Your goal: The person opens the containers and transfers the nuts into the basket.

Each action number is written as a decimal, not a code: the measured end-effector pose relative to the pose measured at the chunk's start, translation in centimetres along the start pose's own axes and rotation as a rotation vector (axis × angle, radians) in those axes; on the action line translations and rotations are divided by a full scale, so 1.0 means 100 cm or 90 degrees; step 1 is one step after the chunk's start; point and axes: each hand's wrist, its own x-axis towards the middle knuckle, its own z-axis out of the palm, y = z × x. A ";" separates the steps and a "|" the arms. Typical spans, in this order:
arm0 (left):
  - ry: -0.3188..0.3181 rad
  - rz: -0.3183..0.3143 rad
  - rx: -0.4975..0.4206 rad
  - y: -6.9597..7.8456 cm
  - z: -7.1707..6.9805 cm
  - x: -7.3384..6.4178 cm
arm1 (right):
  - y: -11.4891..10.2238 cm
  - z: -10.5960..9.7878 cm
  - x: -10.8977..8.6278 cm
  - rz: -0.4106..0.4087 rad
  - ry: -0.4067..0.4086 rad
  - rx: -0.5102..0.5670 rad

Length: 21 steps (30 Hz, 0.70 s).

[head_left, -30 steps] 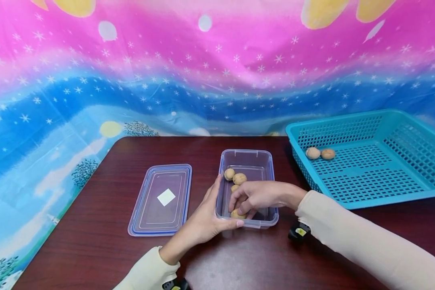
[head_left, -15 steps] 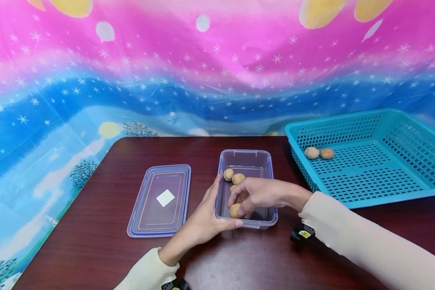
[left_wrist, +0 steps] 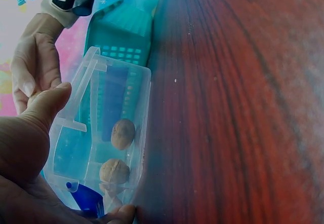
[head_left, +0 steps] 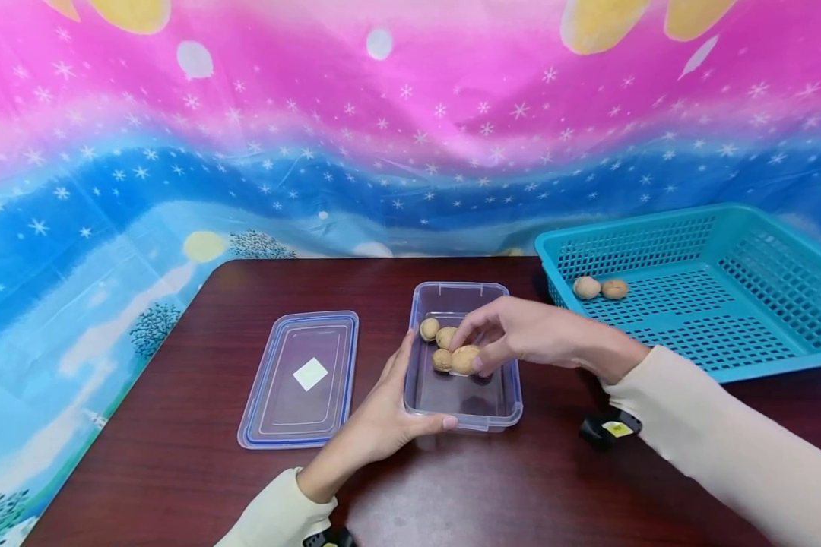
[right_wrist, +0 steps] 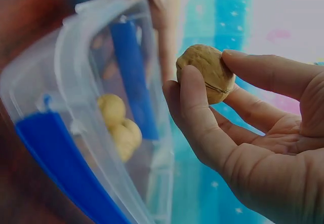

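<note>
A walnut (right_wrist: 205,72) is pinched between the thumb and fingertips of my right hand (head_left: 540,334), lifted over the clear plastic container (head_left: 461,414). In the head view three other walnuts lie inside along its left side: one at the back (head_left: 429,329), one partly behind my fingers (head_left: 446,338), and one nearer (head_left: 442,360). My left hand (head_left: 390,418) holds the container at its near left corner, fingers along the left wall and thumb on the near rim. In the left wrist view, two walnuts (left_wrist: 123,134) show through the clear wall.
Left of the container, its clear lid (head_left: 298,380) with a blue seal and a white label lies flat on the dark wooden table (head_left: 212,456). A teal plastic basket (head_left: 698,296) stands at the right with two walnuts (head_left: 600,288) in its left corner. A patterned cloth hangs behind.
My right hand has picked a walnut from the near end of the container and raised it, moving away from me and slightly right. The left hand stays on the container.
</note>
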 end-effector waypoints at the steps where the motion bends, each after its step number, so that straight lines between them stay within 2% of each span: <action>1: 0.000 0.000 0.000 0.000 0.000 0.000 | -0.001 -0.004 -0.004 -0.005 0.005 -0.003; 10: -0.007 -0.013 0.003 0.001 0.003 0.002 | -0.002 -0.045 -0.040 0.022 0.054 0.024; 17: -0.008 -0.024 0.009 0.001 0.004 0.003 | 0.015 -0.082 -0.060 0.022 0.089 0.055; 21: -0.002 -0.037 0.019 0.000 0.001 0.001 | 0.027 -0.101 -0.065 0.011 0.082 0.066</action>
